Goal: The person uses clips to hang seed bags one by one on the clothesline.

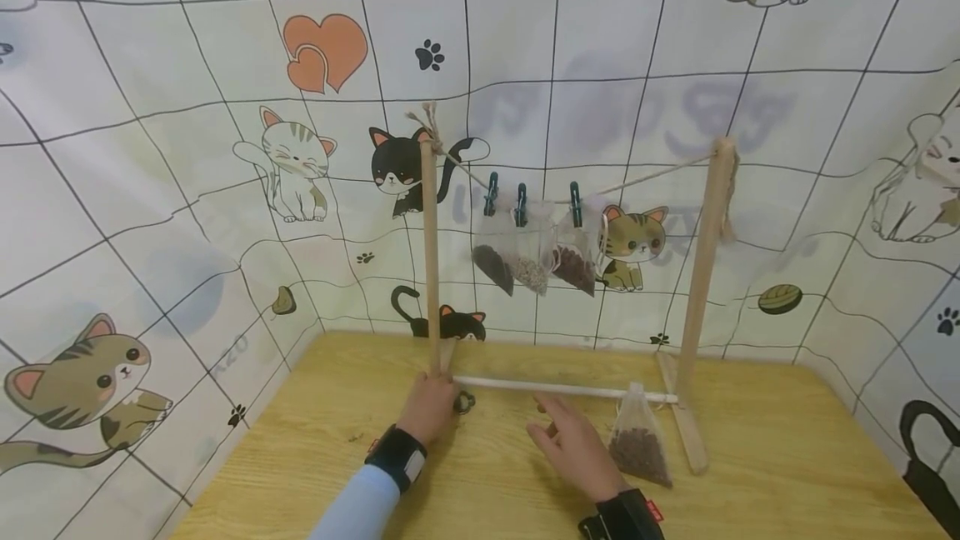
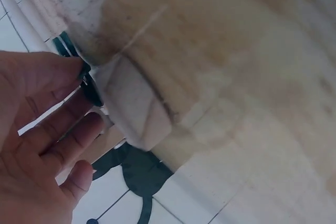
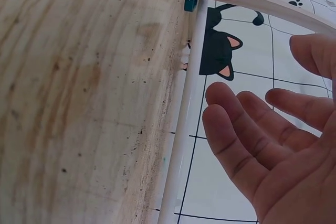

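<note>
My left hand (image 1: 427, 411) is at the foot of the rack's left wooden post (image 1: 431, 257). In the left wrist view its fingertips pinch a dark green clothespin (image 2: 93, 92) beside a wooden foot (image 2: 134, 103). My right hand (image 1: 577, 448) hovers above the table, fingers spread and nothing in them, close to the white rod (image 1: 555, 388). To its right stands a mesh drawstring bag (image 1: 637, 446) of brown bits. Three similar bags, a dark one (image 1: 492, 267), a pale one (image 1: 529, 275) and a reddish-brown one (image 1: 574, 267), hang by green clothespins (image 1: 575, 204) from the twine (image 1: 660, 176).
A right wooden post (image 1: 701, 273) on a flat foot (image 1: 690, 436) holds the twine's other end. The yellow wood-grain table (image 1: 780, 440) meets a cat-print cloth (image 1: 585, 15) behind and at both sides. A black strap (image 1: 930, 448) shows at the right edge.
</note>
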`<state>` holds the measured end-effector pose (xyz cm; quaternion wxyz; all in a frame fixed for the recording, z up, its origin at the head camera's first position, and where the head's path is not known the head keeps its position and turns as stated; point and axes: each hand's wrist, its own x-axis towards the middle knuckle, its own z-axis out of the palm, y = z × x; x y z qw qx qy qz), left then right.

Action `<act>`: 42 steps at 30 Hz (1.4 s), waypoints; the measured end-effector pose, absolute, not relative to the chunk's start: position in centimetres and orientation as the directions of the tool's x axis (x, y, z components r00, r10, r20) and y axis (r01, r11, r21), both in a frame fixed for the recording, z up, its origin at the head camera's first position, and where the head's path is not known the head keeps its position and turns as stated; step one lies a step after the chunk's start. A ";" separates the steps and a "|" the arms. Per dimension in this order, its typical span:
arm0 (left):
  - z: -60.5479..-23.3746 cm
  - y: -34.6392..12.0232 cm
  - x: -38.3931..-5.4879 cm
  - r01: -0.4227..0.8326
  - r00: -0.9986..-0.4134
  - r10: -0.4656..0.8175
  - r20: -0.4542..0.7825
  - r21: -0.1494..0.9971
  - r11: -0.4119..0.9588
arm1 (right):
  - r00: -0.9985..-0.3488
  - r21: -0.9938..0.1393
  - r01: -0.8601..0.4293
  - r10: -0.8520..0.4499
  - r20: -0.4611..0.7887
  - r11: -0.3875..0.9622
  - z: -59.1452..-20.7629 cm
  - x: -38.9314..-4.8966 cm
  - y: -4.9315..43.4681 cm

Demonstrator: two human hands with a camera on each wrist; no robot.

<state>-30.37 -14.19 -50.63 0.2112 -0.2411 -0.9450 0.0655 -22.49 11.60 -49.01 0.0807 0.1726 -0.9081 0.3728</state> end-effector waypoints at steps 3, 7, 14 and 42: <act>-50.0 -14.0 -30.0 0.453 -0.802 0.477 0.360 -0.153 0.878 | -0.929 -0.658 -0.369 -0.255 0.267 0.657 -49.0 -22.5 11.7; -48.0 -13.2 -28.9 0.492 -0.797 0.463 0.387 -0.029 0.870 | -0.931 -0.702 -0.364 -0.257 0.259 0.612 -48.8 -22.6 11.9; -44.1 -10.4 -25.9 0.602 -0.667 0.515 0.539 -0.018 0.798 | -0.948 -0.820 -0.315 -0.196 0.250 0.477 -48.0 -22.4 12.1; -43.5 -7.1 -22.1 0.733 -0.556 0.564 0.611 0.040 0.680 | -0.964 -0.976 -0.117 -0.258 0.067 0.183 -47.2 -22.3 13.1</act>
